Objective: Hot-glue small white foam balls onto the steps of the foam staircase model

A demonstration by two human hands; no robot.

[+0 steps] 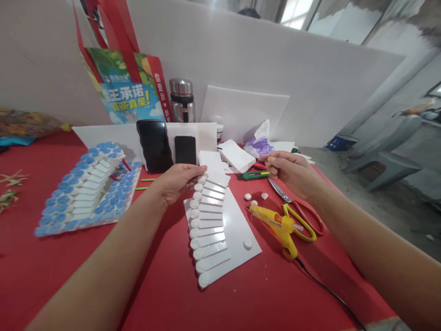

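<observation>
A white foam-board staircase model (pixel 212 218) curves along the red table, with round white discs lining its left edge. At its far end my left hand (pixel 177 181) is closed, thumb and fingers pinching around the top step and disc. My right hand (pixel 289 172) hovers at the right, its fingers curled together in a pinch; whatever may be between them is hidden. Close to its fingertips lies a green utility knife (pixel 254 175). Under the stairs is a white sheet (pixel 237 230) bearing one loose disc (pixel 248 243). Several more white discs (pixel 247 196) are scattered beside it.
A yellow glue gun (pixel 275 225) with a black cord and scissors (pixel 312 225) lie at the right. Left stands a blue-and-white staircase model (pixel 86 184). Behind are a black phone (pixel 155 146), a smaller dark-screened device (pixel 185 149), a steel flask (pixel 182 101) and a shopping bag (pixel 131 87).
</observation>
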